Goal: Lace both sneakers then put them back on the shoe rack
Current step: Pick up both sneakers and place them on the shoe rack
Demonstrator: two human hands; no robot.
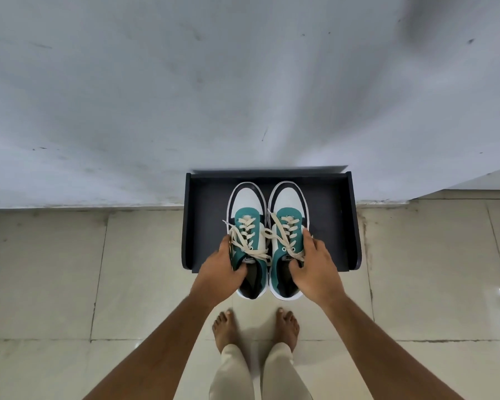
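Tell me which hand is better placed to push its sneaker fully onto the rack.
Probably right. The right hand lies over its sneaker, thumb in the collar. The left hand only grips the side of the other sneaker. Both heels overhang the rack.

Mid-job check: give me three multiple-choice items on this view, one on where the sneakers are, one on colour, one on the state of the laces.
1. Where are the sneakers?
A. on the dark shoe rack
B. on the floor tiles
C. on the person's feet

2. What colour is the panel under the laces?
A. red
B. teal
C. yellow

3. What state are the laces in?
A. missing
B. lying beside the sneakers
C. threaded through the eyelets

Answers: 1 A, toes sit over the rack's top shelf, with the left hand and right hand gripping the collars. 2 B, teal shows on both. 3 C, laces criss-cross both sneakers.
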